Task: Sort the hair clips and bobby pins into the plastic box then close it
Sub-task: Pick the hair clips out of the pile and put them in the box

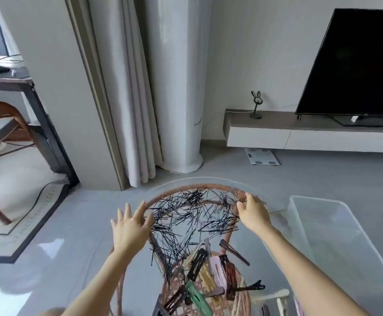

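A bare left forearm (99,279) and a bare right forearm (299,265), uncovered to the picture's edge, end in the left grip (130,229) and the right grip (253,214), both slender-fingered.

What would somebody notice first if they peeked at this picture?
Most likely the big black tangle of bobby pins spread over the glass table, with the left hand open beside it and the right hand pinching a few at its far right edge. Nearer the camera lies a colourful heap of hair clips, and a clear plastic box waits on the right.
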The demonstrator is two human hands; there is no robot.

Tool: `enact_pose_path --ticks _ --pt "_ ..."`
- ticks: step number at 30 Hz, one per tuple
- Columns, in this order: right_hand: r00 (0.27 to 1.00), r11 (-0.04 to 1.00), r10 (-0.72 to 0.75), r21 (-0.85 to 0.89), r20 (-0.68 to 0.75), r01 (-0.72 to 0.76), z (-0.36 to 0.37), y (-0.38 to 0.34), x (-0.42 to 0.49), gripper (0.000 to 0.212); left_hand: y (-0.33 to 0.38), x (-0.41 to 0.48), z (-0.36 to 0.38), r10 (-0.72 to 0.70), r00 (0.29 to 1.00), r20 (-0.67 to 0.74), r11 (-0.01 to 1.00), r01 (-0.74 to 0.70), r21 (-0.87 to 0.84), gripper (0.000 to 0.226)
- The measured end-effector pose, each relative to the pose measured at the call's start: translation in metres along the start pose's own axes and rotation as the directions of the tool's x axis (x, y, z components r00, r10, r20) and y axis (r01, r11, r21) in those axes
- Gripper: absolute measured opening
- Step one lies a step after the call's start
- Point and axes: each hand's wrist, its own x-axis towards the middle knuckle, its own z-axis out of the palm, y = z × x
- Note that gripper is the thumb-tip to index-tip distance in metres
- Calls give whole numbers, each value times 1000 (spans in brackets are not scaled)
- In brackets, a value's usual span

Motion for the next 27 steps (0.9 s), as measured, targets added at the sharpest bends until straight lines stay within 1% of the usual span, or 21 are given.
enact_pose_path --ticks 1,3,4,6,8,10,12,14,16,17,19,21,22,24,27 --pt "1000 1000 16 -15 -10 -16 6 0 4 47 1 1 5 -16 1000 8 999 15 36 58" --pt "999 998 9 -63 -32 -11 21 -1 9 49 2 5 15 3 1000 -12 997 -2 83 65" --pt "999 995 -12 -101 -32 8 29 -4 8 48 3 7 18 33 999 -24 998 -31 60 71" --pt "998 988 -49 -146 -40 42 46 -11 2 47 4 10 23 88 996 2 996 -88 14 83" --pt "994 988 -96 -122 -45 90 57 -20 -11 47 3 12 24 170 985 42 985 -170 0 100" --pt "986 985 -167 -43 -30 165 65 -33 -27 47 6 6 24 240 968 69 971 -240 -9 110" --pt "970 966 -245 88 10 243 68 -48 -45 46 7 1 23 279 955 104 960 -275 -47 106" --pt "958 939 -284 213 28 271 65 -57 -56 44 8 1 17 289 949 128 948 -265 -177 95" --pt "966 927 -255 274 -42 256 54 -59 -53 39 7 4 10 272 959 85 915 -230 -332 80" --pt "967 925 -233 284 -101 252 47 -57 -47 35 8 6 7 258 965 41 909 -228 -350 71" --pt "964 938 -176 262 -200 225 34 -46 -23 33 9 17 6 231 973 -2 934 -222 -278 61" --pt "967 959 -115 229 -229 168 26 -29 6 34 10 32 10 217 976 26 960 -209 -188 71" --pt "973 970 -80 209 -218 126 24 -21 20 36 11 41 14 214 976 46 966 -205 -154 78" --pt "984 986 -46 152 -174 73 27 -11 44 40 16 59 23 217 973 80 972 -208 -110 83" --pt "993 997 -82 -19 -82 80 42 -13 65 49 31 77 30 250 962 109 968 -245 -55 90"
